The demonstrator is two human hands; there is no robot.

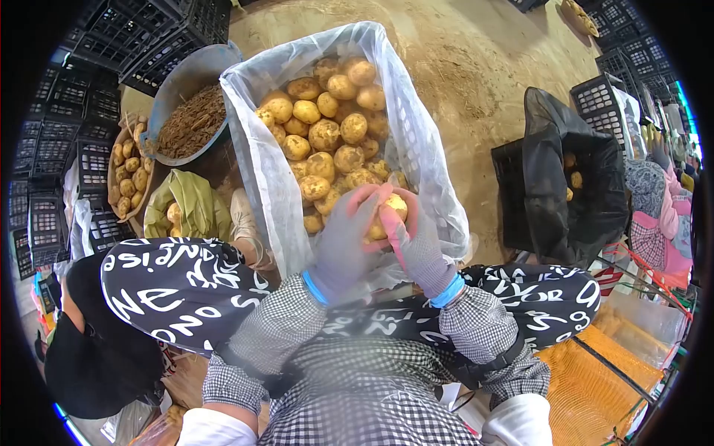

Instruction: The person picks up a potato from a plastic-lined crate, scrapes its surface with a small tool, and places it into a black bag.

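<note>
In the head view, one round yellow potato (393,210) with dirt specks is at the near edge of the white-bagged crate (428,141). The gloved left hand (343,241) and right hand (418,249) both curl their fingers tight around it. The crate holds a heap of potatoes (331,126), too many to count, with one grey bowl (182,78) and one basket (128,175) to its left, one black-bagged crate (565,186) to its right, and sandy dirt ground (476,59) and stacked black crates (149,30) behind it.
</note>
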